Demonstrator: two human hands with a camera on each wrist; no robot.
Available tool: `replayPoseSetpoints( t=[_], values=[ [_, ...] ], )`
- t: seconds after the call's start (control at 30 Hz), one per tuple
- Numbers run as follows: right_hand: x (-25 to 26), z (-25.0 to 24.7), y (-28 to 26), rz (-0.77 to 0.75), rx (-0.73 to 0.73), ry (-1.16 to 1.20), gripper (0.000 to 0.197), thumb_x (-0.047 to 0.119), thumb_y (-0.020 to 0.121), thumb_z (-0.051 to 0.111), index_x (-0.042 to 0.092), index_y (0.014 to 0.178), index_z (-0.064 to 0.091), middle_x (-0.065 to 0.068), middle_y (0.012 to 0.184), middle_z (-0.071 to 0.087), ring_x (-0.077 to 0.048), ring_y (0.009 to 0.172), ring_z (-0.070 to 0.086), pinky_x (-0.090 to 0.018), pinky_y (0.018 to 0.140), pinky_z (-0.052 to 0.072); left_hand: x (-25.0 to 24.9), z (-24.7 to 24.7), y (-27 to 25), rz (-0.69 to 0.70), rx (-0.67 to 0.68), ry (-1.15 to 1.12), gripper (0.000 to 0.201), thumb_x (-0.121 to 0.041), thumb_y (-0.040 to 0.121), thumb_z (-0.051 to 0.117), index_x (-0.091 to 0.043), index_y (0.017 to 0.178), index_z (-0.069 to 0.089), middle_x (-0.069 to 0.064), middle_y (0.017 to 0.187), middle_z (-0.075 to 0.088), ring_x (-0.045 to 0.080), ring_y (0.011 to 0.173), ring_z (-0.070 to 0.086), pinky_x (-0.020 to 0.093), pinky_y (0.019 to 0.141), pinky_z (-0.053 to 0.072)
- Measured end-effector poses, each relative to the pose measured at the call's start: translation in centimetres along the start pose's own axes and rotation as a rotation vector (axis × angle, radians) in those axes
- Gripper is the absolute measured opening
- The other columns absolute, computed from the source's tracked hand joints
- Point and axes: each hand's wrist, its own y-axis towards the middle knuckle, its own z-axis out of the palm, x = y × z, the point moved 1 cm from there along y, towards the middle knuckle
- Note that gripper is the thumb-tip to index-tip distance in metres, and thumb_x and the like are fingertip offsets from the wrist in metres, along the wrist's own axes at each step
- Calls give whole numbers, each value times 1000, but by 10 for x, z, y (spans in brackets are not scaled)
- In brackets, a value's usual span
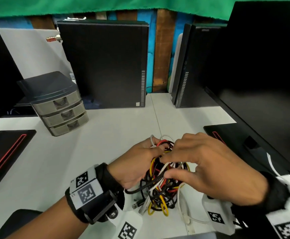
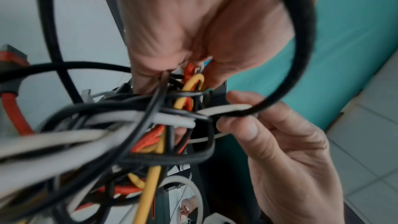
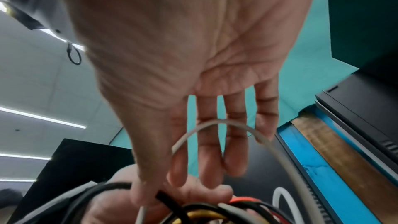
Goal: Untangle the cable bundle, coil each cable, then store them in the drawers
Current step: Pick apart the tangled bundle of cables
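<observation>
Both hands in the cable bundle (image 1: 165,180): left hand (image 1: 137,166) grips loops, right hand (image 1: 209,169) pinches strands. Still untangling; next, free one cable.

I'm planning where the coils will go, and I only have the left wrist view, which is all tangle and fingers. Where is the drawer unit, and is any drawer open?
Observer: The drawer unit stands at the far left of the white table. All three drawers are shut.
Operator: Does any cable lie apart from the bundle?
Observer: No. In the head view the cable bundle is one knot, gripped by the left hand and the right hand.
Operator: What are the right hand's outer fingers doing?
Observer: In the right wrist view they are straight, and a white cable loop arches in front of them.
</observation>
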Motion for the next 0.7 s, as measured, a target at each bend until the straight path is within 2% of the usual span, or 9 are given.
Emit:
replayPoseSetpoints(
  t=[0.1, 0.2, 0.27, 0.33, 0.4, 0.47, 0.5, 0.6, 0.7],
  values=[
    [3, -2, -1, -21, -2, 32, 21, 52, 91, 59, 38, 90, 74, 23, 82, 66, 5, 74, 49, -26, 70, 49, 0, 2, 1, 23, 46, 158, 22, -9, 102, 51, -15, 85, 63, 3, 80, 68, 16, 74, 61, 30, 73, 47],
    [-1, -6, 0, -6, -60, 84, 25, 50, 94, 57, 35, 87, 76, 22, 80, 71, 4, 70, 57, -28, 66, 52, -9, 3, 1, 6, 142, 294, 10, -6, 102, 50, -9, 97, 58, 7, 83, 65, 22, 77, 60, 27, 72, 53],
    [-11, -12, 1, 50, -314, 115, 27, 47, 96, 56, 31, 92, 78, 15, 81, 74, -2, 68, 64, -28, 64, 54, -18, -1, 1, -15, 156, 318, 9, -5, 101, 50, -8, 102, 59, 8, 85, 63, 21, 72, 61, 27, 68, 58],
    [-34, -17, -1, 228, -684, 118, 25, 36, 97, 62, 17, 91, 78, 3, 74, 73, -10, 63, 63, -28, 62, 52, -28, -9, 2, -20, 125, 281, 14, -2, 100, 49, -5, 104, 62, 8, 84, 63, 19, 66, 64, 26, 62, 59],
    [-64, -13, -7, 474, -834, 120, 20, 29, 96, 64, 13, 90, 75, -1, 71, 69, -17, 63, 63, -35, 63, 53, -37, -16, 3, -24, 99, 198, 19, 0, 100, 48, -5, 97, 66, 9, 83, 67, 20, 67, 67, 29, 65, 61],
    [-82, 2, -9, 641, -682, 69, 13, 23, 96, 59, 16, 101, 70, 0, 86, 70, -24, 78, 67, -42, 72, 56, -41, -20, 6, -14, 62, 169, 23, 0, 100, 48, -7, 92, 68, 11, 84, 69, 22, 71, 68, 32, 72, 60],
    [-83, 10, -8, 648, -580, 14, 21, 19, 95, 57, 18, 113, 66, -1, 100, 69, -26, 92, 66, -44, 81, 55, -41, -19, 8, -10, 40, 188, 23, 0, 100, 48, -7, 92, 69, 12, 85, 69, 23, 71, 67, 33, 73, 60],
    [-61, 21, 0, 319, -370, -53, 54, 7, 93, 55, 25, 144, 49, -3, 142, 54, -26, 131, 50, -52, 107, 42, -34, -15, 10, -24, 0, 301, 19, -3, 101, 49, -7, 95, 67, 16, 90, 67, 25, 70, 65, 37, 77, 58],
    [-36, 28, 6, 102, -212, -85, 49, 23, 96, 55, 36, 143, 50, 6, 150, 50, -17, 144, 38, -52, 117, 27, -29, -16, 13, -45, -20, 320, 17, -4, 101, 51, 0, 109, 65, 24, 102, 69, 31, 86, 67, 42, 86, 57]
  ],
)
